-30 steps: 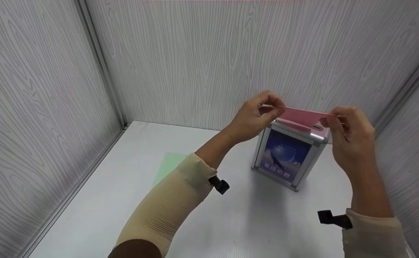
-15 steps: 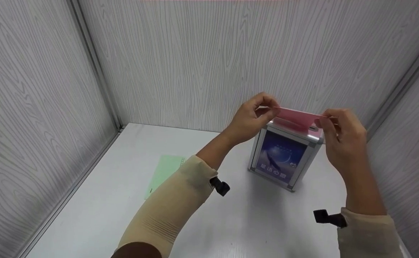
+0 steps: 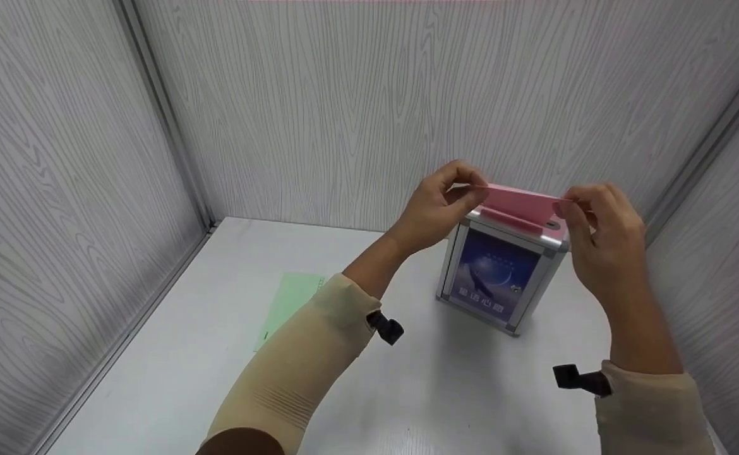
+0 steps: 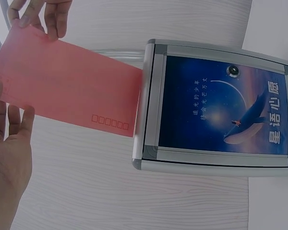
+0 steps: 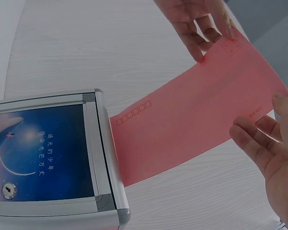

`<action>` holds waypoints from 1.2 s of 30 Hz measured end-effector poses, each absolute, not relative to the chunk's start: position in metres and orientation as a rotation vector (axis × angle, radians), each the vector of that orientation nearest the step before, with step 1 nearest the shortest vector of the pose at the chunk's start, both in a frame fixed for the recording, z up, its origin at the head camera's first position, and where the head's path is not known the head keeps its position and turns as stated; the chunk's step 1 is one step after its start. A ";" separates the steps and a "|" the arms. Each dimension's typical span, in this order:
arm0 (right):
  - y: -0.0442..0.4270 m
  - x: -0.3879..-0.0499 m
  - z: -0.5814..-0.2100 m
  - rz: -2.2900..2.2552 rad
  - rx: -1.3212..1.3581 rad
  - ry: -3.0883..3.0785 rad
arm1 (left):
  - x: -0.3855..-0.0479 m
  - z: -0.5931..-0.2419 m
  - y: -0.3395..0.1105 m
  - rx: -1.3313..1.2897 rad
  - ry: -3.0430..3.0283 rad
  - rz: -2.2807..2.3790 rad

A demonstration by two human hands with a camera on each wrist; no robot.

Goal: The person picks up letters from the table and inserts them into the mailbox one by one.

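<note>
A pink envelope (image 3: 518,203) with a row of small printed squares stands on edge over the top of a metal-framed letter box (image 3: 499,272). The box's front carries a blue whale picture and a small round lock (image 5: 9,190). My left hand (image 3: 436,208) pinches the envelope's upper left corner between thumb and fingers. At the opposite upper corner, my right hand (image 3: 606,240) pinches it the same way. In the left wrist view, the lower edge of the envelope (image 4: 77,79) meets the box top; whether it sits inside a slot is hidden.
A pale green paper piece (image 3: 287,303) with small printed marks lies on the white table (image 3: 407,398), partly behind the left sleeve (image 3: 300,354). Wood-grain panels (image 3: 319,114) enclose the table at the back and both sides. The box stands right of centre, near the back panel.
The head view has shifted slightly, bringing more of the green paper into sight. Both hands keep their pinch on the envelope and rise very slightly over the last half second.
</note>
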State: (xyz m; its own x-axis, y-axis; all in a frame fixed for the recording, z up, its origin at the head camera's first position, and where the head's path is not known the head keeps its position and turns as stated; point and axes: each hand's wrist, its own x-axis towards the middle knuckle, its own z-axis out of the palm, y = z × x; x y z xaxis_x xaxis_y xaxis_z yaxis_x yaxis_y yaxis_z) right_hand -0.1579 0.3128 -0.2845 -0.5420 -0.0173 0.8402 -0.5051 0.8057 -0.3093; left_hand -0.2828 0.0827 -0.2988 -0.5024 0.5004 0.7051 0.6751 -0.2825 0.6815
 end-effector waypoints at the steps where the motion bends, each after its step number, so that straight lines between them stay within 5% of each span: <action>1: 0.313 -0.158 -0.284 0.670 0.392 -2.059 | -0.283 -0.299 0.083 -1.488 -1.789 -1.896; 36: 0.327 -0.189 -0.308 0.405 0.294 -2.097 | -0.300 -0.324 0.120 -1.123 -1.938 -1.603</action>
State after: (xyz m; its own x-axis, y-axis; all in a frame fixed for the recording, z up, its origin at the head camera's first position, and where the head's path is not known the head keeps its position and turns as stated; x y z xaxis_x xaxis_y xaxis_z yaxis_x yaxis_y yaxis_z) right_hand -0.1894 0.3268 -0.3077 -0.5234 -0.0493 0.8507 -0.3624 0.9164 -0.1698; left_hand -0.3003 0.1201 -0.3240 -0.6055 0.3329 0.7229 0.7725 0.0275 0.6344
